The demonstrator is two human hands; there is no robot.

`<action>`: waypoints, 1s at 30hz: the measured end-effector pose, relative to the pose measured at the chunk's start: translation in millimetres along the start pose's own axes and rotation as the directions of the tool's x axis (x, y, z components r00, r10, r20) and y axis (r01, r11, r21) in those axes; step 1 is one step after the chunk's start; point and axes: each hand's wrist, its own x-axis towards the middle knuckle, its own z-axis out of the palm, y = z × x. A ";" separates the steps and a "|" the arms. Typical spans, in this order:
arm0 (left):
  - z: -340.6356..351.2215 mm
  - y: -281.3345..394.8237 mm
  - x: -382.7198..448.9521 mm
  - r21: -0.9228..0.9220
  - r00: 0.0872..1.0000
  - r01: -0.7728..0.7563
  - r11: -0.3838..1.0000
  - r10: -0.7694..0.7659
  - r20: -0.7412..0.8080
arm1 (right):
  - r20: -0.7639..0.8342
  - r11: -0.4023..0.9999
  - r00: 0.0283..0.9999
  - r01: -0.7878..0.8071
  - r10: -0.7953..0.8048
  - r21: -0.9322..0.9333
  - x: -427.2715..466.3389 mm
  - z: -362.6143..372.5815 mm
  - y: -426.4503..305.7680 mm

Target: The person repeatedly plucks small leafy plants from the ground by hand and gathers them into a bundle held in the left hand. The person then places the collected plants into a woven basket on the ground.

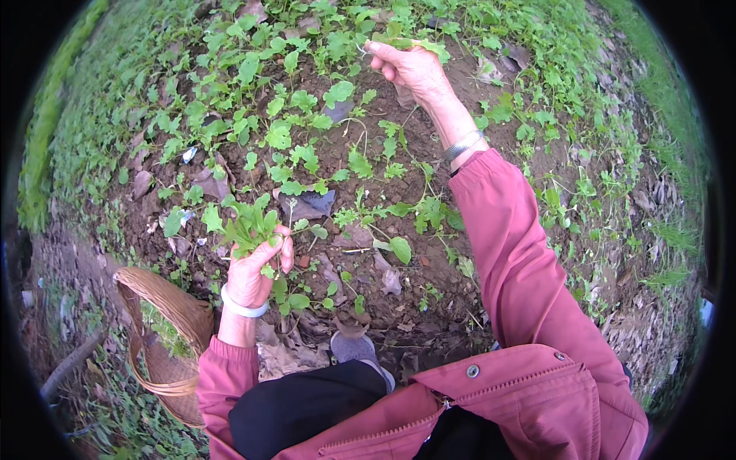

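Observation:
My left hand (256,270) is closed around a bunch of young leafy greens (251,227), held low over the soil at the near side of the plot. Farther out and to the right, my right hand (409,68) pinches a leafy seedling (434,49); its leaves show past the knuckles and a pale root (362,49) sticks out by the thumb. Around both hands, small lobed-leaf plants (279,135) grow from brown soil (379,172). The fingertips of the left hand are partly hidden by the bunch.
A wicker basket (172,305) with a tall handle stands at my left, with some greens (167,330) inside. Dry leaves (307,202) and white scraps (189,154) lie on the soil. My shoe (353,347) is at the plot's near edge. A branch (72,365) lies at the lower left.

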 end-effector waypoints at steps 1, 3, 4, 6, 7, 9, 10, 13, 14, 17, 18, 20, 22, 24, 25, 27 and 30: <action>5.6 2.7 -1.7 0.015 1.000 -0.010 1.000 0.010 0.002 | 0.016 0.995 0.999 -0.048 0.050 -0.090 -8.0 -4.5 -10.8; 17.5 11.2 -7.0 0.031 0.999 -0.040 0.999 0.039 0.036 | 0.016 0.960 0.999 -0.025 0.031 -0.279 -35.8 -2.5 -26.2; 23.5 15.0 -11.1 -0.015 0.992 -0.054 0.998 0.055 0.113 | 0.202 0.970 0.977 -0.015 0.066 -0.242 -55.2 -1.0 -31.2; 35.7 19.6 -19.2 -0.012 0.977 -0.066 0.998 0.067 0.201 | 0.615 0.999 0.788 -0.033 0.015 0.018 -108.1 11.1 -31.2; 40.9 20.1 -21.2 -0.010 0.974 -0.056 0.998 0.057 0.218 | 0.720 0.991 0.690 -0.133 0.081 0.015 -129.9 23.8 -29.7; 48.3 17.5 -21.4 0.159 0.993 -0.068 0.985 0.051 0.105 | 0.810 0.984 0.570 -0.172 0.137 -0.045 -161.1 43.8 -27.1; 50.1 15.0 -21.1 0.260 0.998 -0.056 0.964 0.052 0.020 | 0.837 0.987 0.539 -0.162 0.094 -0.006 -169.8 51.4 -24.9; 51.3 6.4 -16.5 0.424 0.995 -0.055 0.904 0.084 -0.049 | 0.793 0.985 0.593 -0.163 0.138 -0.050 -181.7 56.4 -21.1; 51.4 3.4 -15.3 0.457 0.991 -0.075 0.886 0.118 -0.067 | 0.790 0.986 0.606 -0.166 0.092 0.012 -183.6 57.1 -21.9; 51.8 -1.6 -10.6 0.442 0.997 -0.073 0.894 0.059 0.045 | 0.755 0.989 0.652 -0.141 0.063 0.039 -188.0 58.4 -30.3; 52.8 -3.7 -7.9 0.418 0.995 -0.068 0.906 0.031 0.095 | 0.742 0.995 0.668 -0.101 0.062 0.008 -188.3 59.5 -34.1; 54.1 -7.3 -2.8 0.347 0.992 -0.013 0.938 -0.033 0.126 | 0.746 0.992 0.655 -0.039 0.119 -0.124 -189.2 57.9 -39.6; 53.6 -10.7 0.7 0.324 0.997 0.005 0.946 -0.029 0.067 | 0.813 0.987 0.565 -0.024 0.143 -0.157 -183.3 52.3 -40.1; 48.4 -9.8 1.9 0.273 0.995 0.058 0.960 -0.077 0.061 | 0.838 0.998 0.545 -0.068 0.025 0.014 -172.3 33.5 -33.8; 44.9 -8.5 1.7 0.216 0.992 0.095 0.972 -0.109 0.056 | 0.810 0.993 0.586 -0.113 0.030 0.045 -158.8 23.3 -28.1; 36.7 -3.8 -0.6 0.105 0.984 0.167 0.980 -0.173 0.047 | 0.611 0.995 0.785 -0.098 0.099 -0.035 -118.9 0.5 -15.4; 29.0 -1.8 -2.7 0.064 0.983 0.182 0.981 -0.182 0.003 | 0.028 0.859 0.992 0.120 -0.122 -0.498 -52.5 -32.5 2.6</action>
